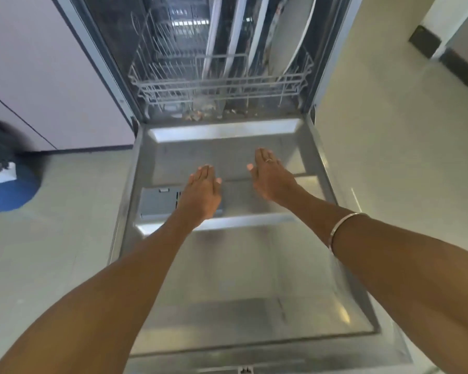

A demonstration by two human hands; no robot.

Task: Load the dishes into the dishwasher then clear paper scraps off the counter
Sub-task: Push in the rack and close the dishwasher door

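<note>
- Straight ahead, the dishwasher [173,28] stands wide open at twelve o'clock, its steel door [227,265] folded down flat and running toward six o'clock.
- Inside, the lower wire rack [173,82] sits pushed back in the tub, and several white plates [295,36] stand on edge in its right half, toward one o'clock; the left half of the rack shows only bare tines.
- Small crumbs or food scraps [200,114] lie along the tub's front sill, just below the rack.
- Over the door's inner panel, the left hand [203,190] reaches out palm down, its fingers [204,171] straight and together, holding nothing; it hovers above the grey detergent compartment [160,201], and I cannot tell whether it touches the door.
- Just beside it, toward one o'clock, the right hand [270,179] is also stretched flat, fingers extended and close together with the thumb set apart, gripping nothing; a ring [268,159] shows on one finger.
- A thin metal bangle [343,225] circles the right forearm.
- Pale cabinet fronts [38,76] flank the machine at ten o'clock.
- At nine o'clock a blurred blue and dark object [8,184] lies on the light floor [389,130].
</note>
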